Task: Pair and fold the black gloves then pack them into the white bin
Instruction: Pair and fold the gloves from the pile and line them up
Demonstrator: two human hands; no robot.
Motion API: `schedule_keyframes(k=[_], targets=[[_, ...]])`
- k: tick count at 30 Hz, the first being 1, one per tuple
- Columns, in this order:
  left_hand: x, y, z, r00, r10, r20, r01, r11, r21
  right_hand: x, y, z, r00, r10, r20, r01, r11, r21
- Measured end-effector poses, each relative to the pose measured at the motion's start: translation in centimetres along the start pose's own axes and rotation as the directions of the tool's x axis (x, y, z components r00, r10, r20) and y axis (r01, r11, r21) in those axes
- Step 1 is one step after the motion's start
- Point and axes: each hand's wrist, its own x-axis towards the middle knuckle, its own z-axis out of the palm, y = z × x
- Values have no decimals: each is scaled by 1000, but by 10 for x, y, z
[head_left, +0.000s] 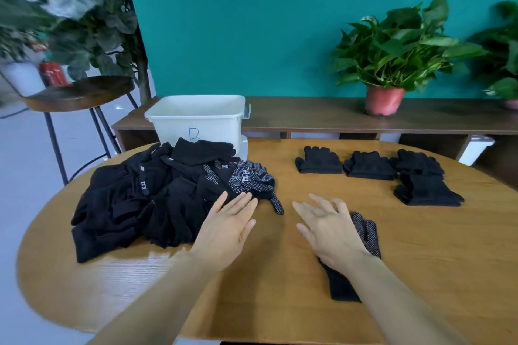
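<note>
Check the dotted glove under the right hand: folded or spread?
Spread: the dotted glove lies full length, cuff and fingers extending past the right hand.

teal wall | brown shelf | potted plant | stool

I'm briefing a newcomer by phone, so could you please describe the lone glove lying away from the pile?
On the oval wooden table, look right of the heap of black gloves, nearer than the four folded black pairs. The black white-dotted glove lies flat, partly under the right hand; unlike those plain pairs, it is unfolded.
</note>
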Motion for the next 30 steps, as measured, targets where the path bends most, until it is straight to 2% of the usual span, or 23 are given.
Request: schedule_keyframes(k=[3, 9, 14, 18, 23, 26, 30], targets=[[10, -28, -4, 997, -33, -71, 37, 997, 65, 35, -12, 2, 994, -62, -95, 61, 998, -12], [50, -85, 3, 979, -57, -195, 89, 983, 159, 116, -32, 12, 992, -111, -66, 111, 994, 2], [82, -121, 27, 971, -54, -232, 99, 977, 187, 179, -51, 26, 991, -122, 56, 117, 990, 76], [99, -130, 41, 973, -62, -224, 104, 978, 181, 209, -64, 50, 980, -133, 146, 129, 991, 33], [98, -135, 50, 974, -62, -216, 96, 984, 151, 216, -69, 65, 961, -76, 266, 81, 997, -10], [94, -133, 43, 971, -82, -224, 110, 987, 117, 211, -67, 61, 980, -60, 187, 49, 997, 63], [90, -117, 11, 970, -222, -103, 218, 975, -51, 198, -61, 32, 998, 64, -12, -57, 953, 298]])
